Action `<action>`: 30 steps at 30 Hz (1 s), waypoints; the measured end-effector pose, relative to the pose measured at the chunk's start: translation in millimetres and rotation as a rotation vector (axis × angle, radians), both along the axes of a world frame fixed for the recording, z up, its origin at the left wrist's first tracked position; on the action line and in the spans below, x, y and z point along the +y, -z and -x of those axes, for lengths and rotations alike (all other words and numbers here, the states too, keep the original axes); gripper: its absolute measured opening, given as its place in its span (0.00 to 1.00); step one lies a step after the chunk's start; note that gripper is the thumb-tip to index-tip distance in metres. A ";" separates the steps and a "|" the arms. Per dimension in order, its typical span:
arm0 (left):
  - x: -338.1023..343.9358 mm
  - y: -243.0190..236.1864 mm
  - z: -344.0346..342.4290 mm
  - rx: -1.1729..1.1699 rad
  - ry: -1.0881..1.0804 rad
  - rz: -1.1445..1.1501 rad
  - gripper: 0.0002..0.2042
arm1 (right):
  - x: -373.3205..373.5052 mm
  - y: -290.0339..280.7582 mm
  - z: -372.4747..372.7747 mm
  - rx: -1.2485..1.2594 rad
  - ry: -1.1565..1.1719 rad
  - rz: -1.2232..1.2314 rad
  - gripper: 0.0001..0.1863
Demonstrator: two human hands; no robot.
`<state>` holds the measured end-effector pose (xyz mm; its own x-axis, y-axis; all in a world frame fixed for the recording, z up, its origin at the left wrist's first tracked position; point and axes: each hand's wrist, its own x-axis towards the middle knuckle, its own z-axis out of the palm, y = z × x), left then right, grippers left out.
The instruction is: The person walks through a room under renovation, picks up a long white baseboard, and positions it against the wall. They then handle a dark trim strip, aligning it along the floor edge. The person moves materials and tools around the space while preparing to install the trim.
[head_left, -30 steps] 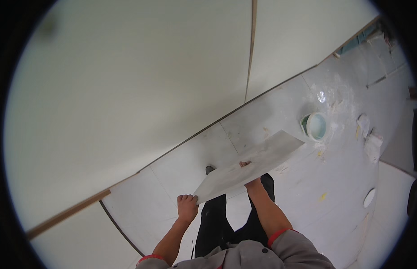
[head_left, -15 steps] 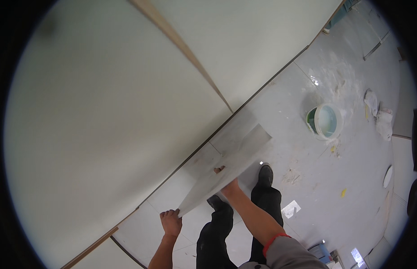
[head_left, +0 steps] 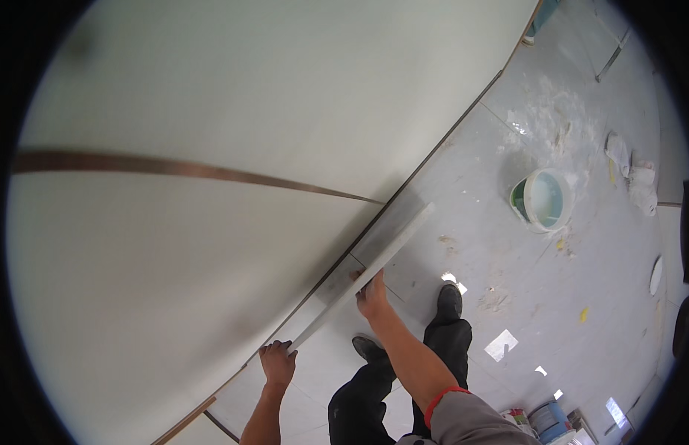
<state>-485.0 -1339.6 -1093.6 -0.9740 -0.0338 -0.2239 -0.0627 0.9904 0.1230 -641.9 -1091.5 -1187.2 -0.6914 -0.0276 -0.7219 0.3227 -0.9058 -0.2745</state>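
The left hand (head_left: 278,362) is holding one end of a thin panel (head_left: 395,247), fingers curled over it; the right hand (head_left: 371,294) is gripping near the middle, partly hiding behind it. The panel is showing almost only its edge, beside the pale wall (head_left: 285,111). Open floor (head_left: 485,259) is lying between panel and bucket (head_left: 545,200); containers (head_left: 548,423) below are being cut off.

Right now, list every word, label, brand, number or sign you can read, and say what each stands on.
No readable text anywhere in view.
Held board: no lettering shows.
Bucket: green patch on its side, any print too small to read.
Blue tub at the lower edge: too small and blurred to read.
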 end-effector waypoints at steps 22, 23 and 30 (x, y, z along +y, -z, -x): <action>108.7 -128.1 243.1 -0.133 0.009 0.110 0.17 | 112.3 -90.8 217.7 0.033 -0.123 0.043 0.40; 108.8 -130.7 243.7 -0.129 0.002 0.111 0.17 | 111.3 -90.7 217.0 0.042 -0.124 0.049 0.40; 109.8 -153.2 240.8 -0.029 -0.110 0.008 0.19 | 107.7 -99.5 218.4 0.073 -0.132 0.055 0.41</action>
